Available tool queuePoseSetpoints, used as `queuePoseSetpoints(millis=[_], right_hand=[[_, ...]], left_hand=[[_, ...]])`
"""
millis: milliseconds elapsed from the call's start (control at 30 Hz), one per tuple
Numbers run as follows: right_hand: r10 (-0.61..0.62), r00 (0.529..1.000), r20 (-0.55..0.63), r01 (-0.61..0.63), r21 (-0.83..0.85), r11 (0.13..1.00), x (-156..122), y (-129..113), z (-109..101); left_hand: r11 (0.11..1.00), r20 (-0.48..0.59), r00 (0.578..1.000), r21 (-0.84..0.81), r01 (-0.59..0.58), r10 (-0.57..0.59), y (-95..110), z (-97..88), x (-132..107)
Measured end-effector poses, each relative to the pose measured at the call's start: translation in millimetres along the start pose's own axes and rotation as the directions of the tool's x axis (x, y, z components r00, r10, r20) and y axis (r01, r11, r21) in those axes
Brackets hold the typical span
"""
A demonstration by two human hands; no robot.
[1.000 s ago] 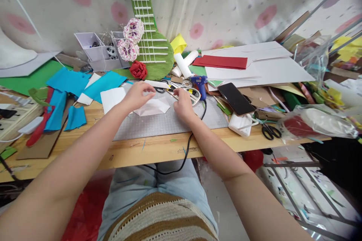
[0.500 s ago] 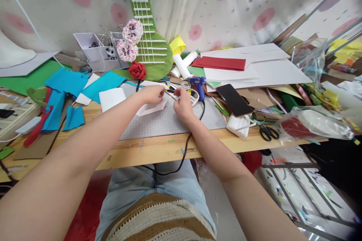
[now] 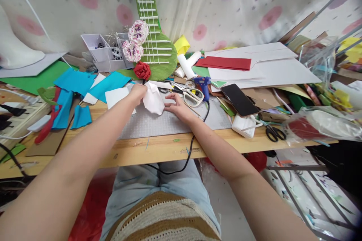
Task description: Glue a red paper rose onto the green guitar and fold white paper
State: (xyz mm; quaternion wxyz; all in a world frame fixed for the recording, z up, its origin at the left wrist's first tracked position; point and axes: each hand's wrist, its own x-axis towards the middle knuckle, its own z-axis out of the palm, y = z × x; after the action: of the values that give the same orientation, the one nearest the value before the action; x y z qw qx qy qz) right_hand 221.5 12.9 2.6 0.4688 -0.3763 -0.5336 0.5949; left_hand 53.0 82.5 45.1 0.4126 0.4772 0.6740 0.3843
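My left hand [image 3: 138, 93] is closed on the edge of a white paper piece [image 3: 153, 99], a petal-like shape that hangs tilted over the grey cutting mat [image 3: 147, 126]. To its right, my right hand [image 3: 179, 107] has its fingers apart and holds nothing, its fingertips close to the paper's lower right edge; I cannot tell whether they touch. A thin stick [image 3: 195, 112] lies on the mat beside my right hand. Behind it are white-handled scissors [image 3: 194, 97] and a blue glue gun [image 3: 203, 84]. More white paper [image 3: 115, 97] lies left of my left hand.
A green guitar-shaped craft [image 3: 158, 54] with paper flowers stands at the back. A phone [image 3: 240, 99], a white box [image 3: 243, 125] and black scissors [image 3: 275, 134] lie to the right. Blue crepe pieces [image 3: 75, 81] lie left. The glue gun's black cable [image 3: 190, 147] hangs over the table edge.
My left hand has moved left and lifted the white paper, turning its face into view. My right hand has opened and let go of the thin stick, which now lies on the mat.
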Motion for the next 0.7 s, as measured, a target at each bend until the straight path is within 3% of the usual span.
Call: queuePoseSetpoints(millis=[100, 267, 400, 567, 633, 700], right_hand=[[-0.006, 0.994, 0.106, 0.002, 0.036, 0.999, 0, 1, 3], [-0.076, 0.995, -0.065, 0.064, -0.167, 0.984, 5, -4, -2], [-0.155, 0.985, -0.070, 0.110, -0.432, 0.895, 13, -9, -11], [-0.150, 0.987, 0.052, 0.150, -0.615, 0.775, 19, -11, -17], [-0.221, 0.973, 0.058, 0.205, -0.649, 0.732, 15, -15, -21], [-0.301, 0.953, 0.013, 0.218, -0.720, 0.659, 7, -22, -27]], left_hand=[[0.991, 0.010, 0.996, -0.090, 0.094, -0.093, -3, -3.1, -8], [0.926, 0.201, 0.970, -0.322, 0.197, -0.136, -5, -16.0, -34], [0.945, 0.323, 0.942, -0.269, 0.184, -0.091, -14, -25.9, -54], [0.999, 0.338, 0.941, 0.017, -0.040, 0.032, -28, -28.2, -63], [0.970, 0.342, 0.929, 0.142, -0.199, 0.140, -34, -27.5, -63], [0.883, 0.326, 0.903, 0.280, -0.376, 0.281, -40, -26.3, -62]])
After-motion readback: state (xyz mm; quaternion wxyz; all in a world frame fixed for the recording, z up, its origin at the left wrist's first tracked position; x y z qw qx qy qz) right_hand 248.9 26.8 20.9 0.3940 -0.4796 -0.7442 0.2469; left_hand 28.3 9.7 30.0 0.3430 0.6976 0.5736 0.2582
